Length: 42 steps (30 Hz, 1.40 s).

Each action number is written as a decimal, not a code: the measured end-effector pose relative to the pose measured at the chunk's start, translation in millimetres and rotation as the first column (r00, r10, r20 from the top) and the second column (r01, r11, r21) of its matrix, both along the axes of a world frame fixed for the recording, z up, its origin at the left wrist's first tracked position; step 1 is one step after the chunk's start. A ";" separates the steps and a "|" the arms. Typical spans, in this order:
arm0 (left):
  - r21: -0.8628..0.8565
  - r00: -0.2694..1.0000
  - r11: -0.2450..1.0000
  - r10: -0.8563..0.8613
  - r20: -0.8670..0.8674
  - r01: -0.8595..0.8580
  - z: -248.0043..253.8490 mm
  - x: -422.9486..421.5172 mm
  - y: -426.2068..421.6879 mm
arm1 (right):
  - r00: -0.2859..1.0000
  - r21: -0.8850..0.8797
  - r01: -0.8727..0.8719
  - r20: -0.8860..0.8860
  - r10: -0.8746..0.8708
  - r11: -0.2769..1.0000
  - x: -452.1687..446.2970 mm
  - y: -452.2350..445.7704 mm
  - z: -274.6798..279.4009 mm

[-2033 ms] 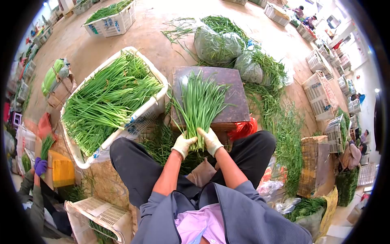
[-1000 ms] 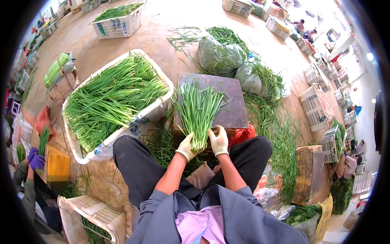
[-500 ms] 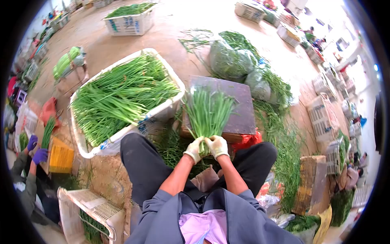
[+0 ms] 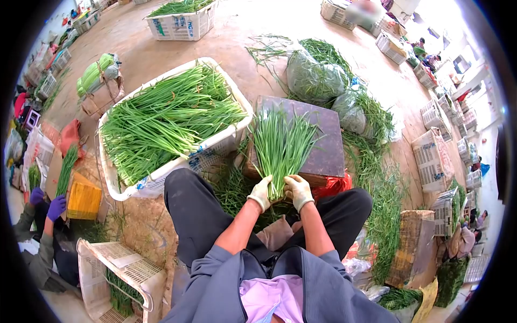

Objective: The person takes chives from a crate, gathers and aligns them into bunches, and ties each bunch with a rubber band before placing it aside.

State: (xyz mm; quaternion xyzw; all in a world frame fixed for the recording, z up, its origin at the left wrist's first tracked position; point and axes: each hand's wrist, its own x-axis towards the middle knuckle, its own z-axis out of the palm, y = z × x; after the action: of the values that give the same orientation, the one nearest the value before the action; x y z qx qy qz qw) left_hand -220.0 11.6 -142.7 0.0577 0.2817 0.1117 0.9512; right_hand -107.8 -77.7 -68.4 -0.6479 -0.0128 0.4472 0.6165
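A fanned bunch of long green stalks (image 4: 283, 142) lies with its leafy part on a dark wooden box (image 4: 328, 134), and its pale ends point at me. My left hand (image 4: 260, 193), in a pale glove, is closed round the left side of those ends. On their right side is my right hand (image 4: 298, 191), also gloved, its bent fingers pressed against the stalks. Left of the box stands a white crate (image 4: 245, 121) heaped with similar green stalks (image 4: 161, 118).
Bagged greens (image 4: 315, 78) and loose leaves (image 4: 371, 177) lie beyond and right of the box. A tipped white crate (image 4: 129, 264) is at lower left, near a co-worker's purple-gloved hands (image 4: 56, 206) and a yellow box (image 4: 86, 198). A worn box (image 4: 412, 242) stands at right.
The view has shifted, moving the scene rightward. My right hand came off the stalks a little, then closed on them again. The co-worker's purple-gloved hands have moved apart.
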 end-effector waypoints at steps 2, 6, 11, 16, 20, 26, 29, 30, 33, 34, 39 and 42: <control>-0.003 1.000 1.000 -0.008 -0.006 0.008 -6.8 0.5 1.3 | 1.000 0.011 0.003 -0.017 -0.003 1.000 -1.7 0.6 3.0; -0.112 0.975 0.993 0.002 0.221 0.024 10.5 3.3 2.2 | 0.996 0.121 -0.061 -0.061 0.069 0.991 -0.1 0.2 1.8; 0.038 0.980 0.999 -0.024 0.200 0.016 -20.1 -8.5 49.0 | 0.944 0.123 -0.330 0.057 0.325 0.936 -8.2 70.5 -10.7; 0.014 0.990 0.995 -0.102 0.095 0.101 2.4 2.8 24.3 | 0.956 0.228 -0.284 -0.013 0.294 0.931 7.8 43.3 -16.0; 0.002 0.969 0.976 -0.219 0.112 0.220 -9.8 2.4 -3.7 | 0.905 0.225 -0.414 0.003 0.425 0.882 -13.1 1.1 22.5; 0.046 0.976 0.974 -0.220 -0.009 0.220 2.0 -15.2 -2.2 | 0.107 -0.088 -0.988 0.205 0.973 0.127 -85.4 -25.6 147.6; 0.008 0.989 0.989 -0.150 0.004 0.150 16.9 -49.2 -1.3 | -0.184 -0.280 -0.955 0.278 0.943 -0.103 -64.4 -27.6 178.2; -0.035 0.981 0.981 -0.193 -0.013 0.193 3.3 -4.6 4.6 | -0.080 -0.372 -0.924 0.402 0.912 0.084 7.1 -24.2 190.2; -0.049 0.983 0.982 -0.183 0.026 0.185 4.8 -19.0 9.8 | 0.999 0.693 -0.051 0.026 0.045 0.719 136.0 -46.1 106.0; -0.046 0.985 0.984 -0.171 0.038 0.172 9.9 -11.9 9.3 | 0.867 0.481 0.496 -0.233 -0.439 0.723 140.6 -38.1 127.7; 0.139 0.979 0.970 -0.202 0.015 0.198 43.3 -6.7 3.4 | 0.963 -0.149 -0.236 0.096 0.252 0.960 83.1 -39.5 47.0; 0.304 0.967 0.918 -0.246 -0.067 0.254 55.2 -8.7 -5.3 | 0.925 -0.273 -0.233 0.232 0.299 0.933 22.2 -14.6 30.0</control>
State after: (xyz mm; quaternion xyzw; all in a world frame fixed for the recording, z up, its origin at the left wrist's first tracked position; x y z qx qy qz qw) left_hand -228.7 6.4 -87.5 0.2432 0.2640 0.0313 0.9328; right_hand -85.5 -92.3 -38.4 -0.7647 -0.1309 0.4330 0.4589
